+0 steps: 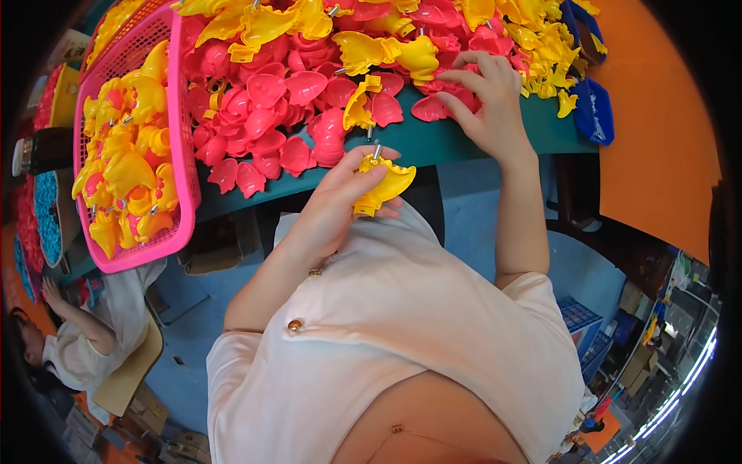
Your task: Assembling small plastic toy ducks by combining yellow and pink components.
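Note:
My left hand [334, 203] holds a curved yellow plastic shell piece [386, 188] just in front of the table edge. A small metal pin stands up from that piece near my thumb. My right hand [488, 104] reaches over the pile of glossy pink plastic shell pieces [267, 93], its fingers spread and curved with nothing seen between them. Close to its thumb lies a single pink piece [430, 109]. Between my hands, another yellow piece [359, 106] rests on the heap with a metal pin sticking out.
At the left stands a pink mesh basket [189, 155] with yellow-and-pink assembled parts in it. Blue trays [593, 112] sit at the right end of the green table [553, 127], beside an orange surface [657, 139]. A seated co-worker [85, 340] is at far left.

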Tool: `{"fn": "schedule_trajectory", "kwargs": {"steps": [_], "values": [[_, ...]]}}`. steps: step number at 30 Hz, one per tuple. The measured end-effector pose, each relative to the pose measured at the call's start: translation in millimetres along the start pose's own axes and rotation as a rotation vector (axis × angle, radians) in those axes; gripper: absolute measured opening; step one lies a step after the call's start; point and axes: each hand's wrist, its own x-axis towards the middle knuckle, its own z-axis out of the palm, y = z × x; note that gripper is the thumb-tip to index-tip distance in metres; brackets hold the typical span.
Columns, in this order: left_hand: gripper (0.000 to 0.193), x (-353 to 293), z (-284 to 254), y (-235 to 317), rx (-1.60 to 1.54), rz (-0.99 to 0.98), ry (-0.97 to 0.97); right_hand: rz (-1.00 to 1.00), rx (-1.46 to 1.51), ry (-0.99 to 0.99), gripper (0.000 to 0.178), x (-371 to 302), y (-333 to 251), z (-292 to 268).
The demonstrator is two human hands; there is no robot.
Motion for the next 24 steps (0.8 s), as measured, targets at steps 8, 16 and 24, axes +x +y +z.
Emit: {"fn": "schedule_trajectory", "kwargs": {"steps": [8, 16, 24], "values": [[0.034, 6.6, 1.4, 2.4, -0.017, 0.023, 0.007, -0.062, 0.075, -0.120, 0.011, 4.4, 8.4, 10.5], [0.039, 22.3, 6.2, 5.3, -0.053, 0.037, 0.099, -0.022, 0.308, -0.025, 0.010, -5.8, -4.7, 13.4], [0.042, 26.0, 8.4, -1.4, -0.018, 0.116, 0.117, 0.198, 0.472, -0.113, 0.010, -11.1, -18.9, 17.1]]}}
